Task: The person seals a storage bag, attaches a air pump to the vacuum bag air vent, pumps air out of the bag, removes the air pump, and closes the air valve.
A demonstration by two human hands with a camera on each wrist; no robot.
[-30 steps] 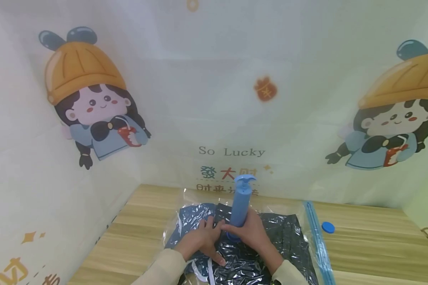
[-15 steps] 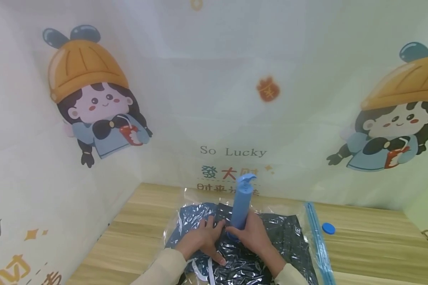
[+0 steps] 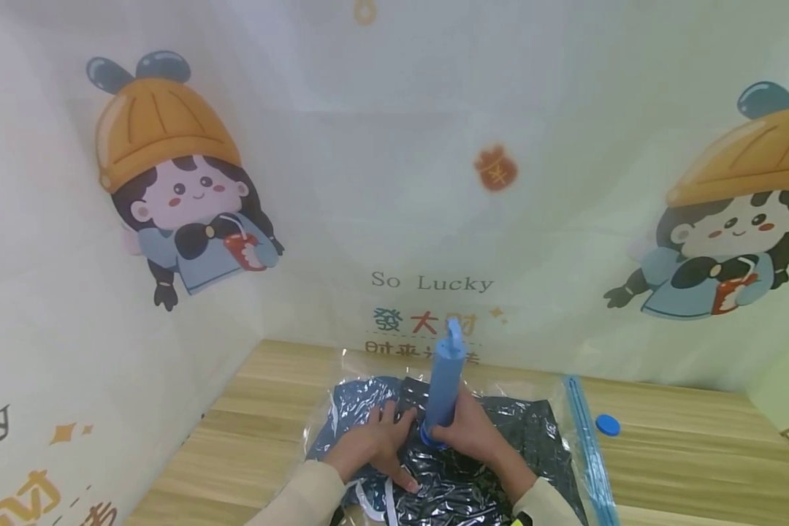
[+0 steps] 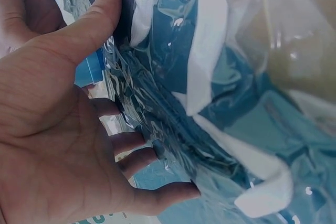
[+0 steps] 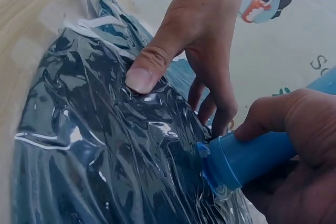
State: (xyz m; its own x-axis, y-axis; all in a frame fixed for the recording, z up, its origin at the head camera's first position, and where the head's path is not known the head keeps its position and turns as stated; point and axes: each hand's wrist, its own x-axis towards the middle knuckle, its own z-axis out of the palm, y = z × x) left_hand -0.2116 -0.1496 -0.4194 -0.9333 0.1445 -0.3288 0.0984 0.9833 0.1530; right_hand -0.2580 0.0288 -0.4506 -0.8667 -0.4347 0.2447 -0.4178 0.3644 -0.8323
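Observation:
A blue hand pump (image 3: 445,380) stands nearly upright on the valve of a clear vacuum storage bag (image 3: 526,438) with dark and blue clothes inside. My right hand (image 3: 476,431) grips the pump low on its barrel, thumb near the blue ring (image 3: 426,437) at the base. In the right wrist view the pump's end (image 5: 231,161) meets the blue valve on the wrinkled plastic. Left of the pump, my left hand (image 3: 371,442) presses on the bag with fingers spread. White straps (image 4: 207,51) show through the film in the left wrist view.
A blue round cap (image 3: 608,424) lies on the wooden table (image 3: 684,446), right of the bag. The bag's blue zip edge (image 3: 590,446) runs down its right side. Behind the table hangs a printed cloth backdrop (image 3: 315,183) with cartoon figures.
The pump's handle has turned from sideways to nearly end-on. My right thumb has slid lower on the barrel, to the base. The left hand stays in place on the bag.

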